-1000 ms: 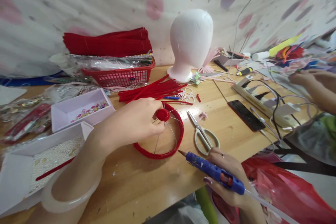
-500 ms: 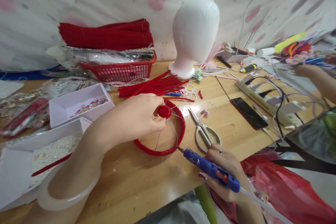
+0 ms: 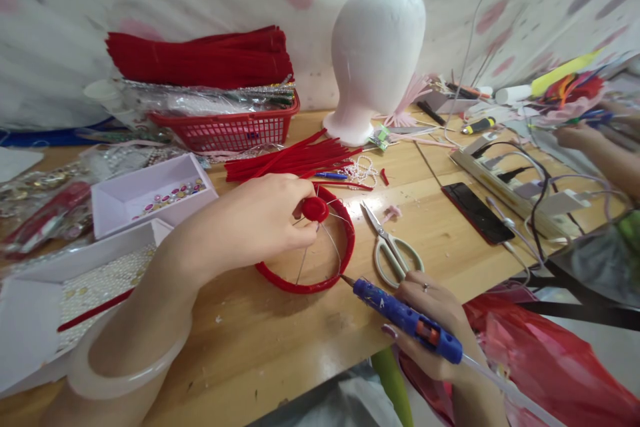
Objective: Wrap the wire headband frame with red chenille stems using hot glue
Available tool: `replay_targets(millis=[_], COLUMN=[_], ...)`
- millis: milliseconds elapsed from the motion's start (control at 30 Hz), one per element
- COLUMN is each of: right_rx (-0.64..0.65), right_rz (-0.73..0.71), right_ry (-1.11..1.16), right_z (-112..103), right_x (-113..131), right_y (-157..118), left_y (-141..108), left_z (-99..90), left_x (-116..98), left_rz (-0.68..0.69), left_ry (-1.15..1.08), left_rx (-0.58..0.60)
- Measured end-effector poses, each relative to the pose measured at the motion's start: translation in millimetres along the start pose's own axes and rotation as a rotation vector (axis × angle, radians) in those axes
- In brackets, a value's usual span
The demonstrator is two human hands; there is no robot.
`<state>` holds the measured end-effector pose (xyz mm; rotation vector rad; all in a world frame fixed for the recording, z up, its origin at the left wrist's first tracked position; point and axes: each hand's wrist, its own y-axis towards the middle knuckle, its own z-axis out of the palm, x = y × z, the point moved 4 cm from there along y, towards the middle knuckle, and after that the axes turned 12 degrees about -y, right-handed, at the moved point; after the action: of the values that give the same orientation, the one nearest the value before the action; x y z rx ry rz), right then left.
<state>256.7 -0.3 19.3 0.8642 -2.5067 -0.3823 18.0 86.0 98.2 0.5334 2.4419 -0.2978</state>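
Note:
My left hand [image 3: 280, 213] pinches the wire frame just beneath a round red knob [image 3: 315, 209] at its centre. Thin wires run from the knob out to a red fuzzy ring [image 3: 306, 288], which rests on the wooden table. In my right hand [image 3: 433, 310] is a blue glue gun [image 3: 407, 319], its fingers wrapped round the body. The nozzle points at the ring's right side, close to where a wire meets it; whether it touches, I cannot tell. White-handled scissors [image 3: 393, 247] lie partly open beside the ring, just above my right hand.
Red pipe cleaners [image 3: 295, 159] lie behind the ring, before a white foam head [image 3: 377, 53] and a red basket [image 3: 235, 130]. White boxes [image 3: 145, 193] of gems and beads stand left. Right are a phone [image 3: 477, 212], a power strip [image 3: 517, 197] and another person's hand [image 3: 583, 140].
The camera view has shifted slightly. Both hands keep their holds, with the glue gun's nozzle still near the ring's right side. The other person's hand at the right has moved a little.

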Motion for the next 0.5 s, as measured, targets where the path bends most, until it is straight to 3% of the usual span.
replay_targets(millis=[500], right_rx=[0.002], right_rz=[0.021], right_ry=[0.001], right_z=[0.7], right_x=[-1.2], right_y=[-0.3], left_y=[1.0], left_z=[1.4], left_x=[1.6], left_rz=[0.033], left_ry=[0.006], left_rx=[-0.002])
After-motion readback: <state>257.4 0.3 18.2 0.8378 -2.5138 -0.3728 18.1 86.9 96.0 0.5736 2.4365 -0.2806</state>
